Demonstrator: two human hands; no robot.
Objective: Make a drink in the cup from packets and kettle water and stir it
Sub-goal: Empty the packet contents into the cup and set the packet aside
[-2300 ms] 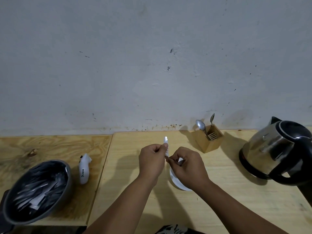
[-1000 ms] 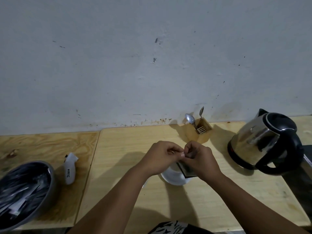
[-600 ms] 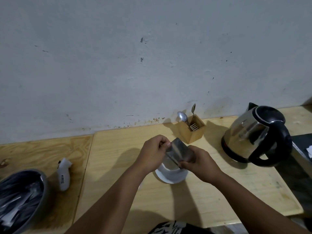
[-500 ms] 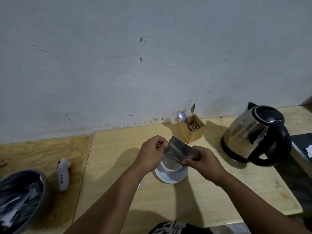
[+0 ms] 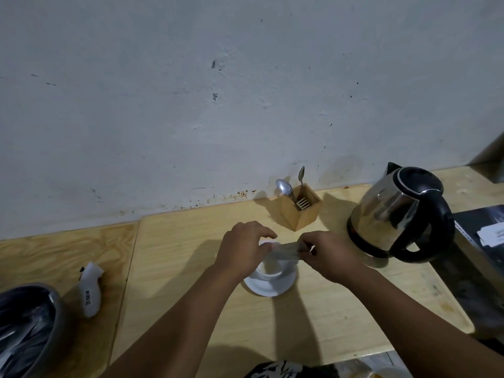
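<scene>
A white cup (image 5: 273, 267) stands on a white saucer (image 5: 268, 287) in the middle of the wooden table. Both hands hold a silvery packet (image 5: 286, 251) flat just above the cup's rim. My left hand (image 5: 243, 246) pinches its left end and hides part of the cup. My right hand (image 5: 328, 255) pinches its right end. A steel kettle (image 5: 395, 211) with a black handle and lid stands to the right. Spoons (image 5: 285, 188) stick out of a small wooden holder (image 5: 301, 211) behind the cup.
A metal bowl (image 5: 30, 328) lined with dark plastic, holding packets, sits at the left edge. A small white device (image 5: 90, 290) lies beside it. A dark box (image 5: 482, 257) fills the far right. The wall runs close behind the table.
The packet, held tilted and higher before, now lies lower and flatter over the cup, stretched between both hands. The view has tilted slightly.
</scene>
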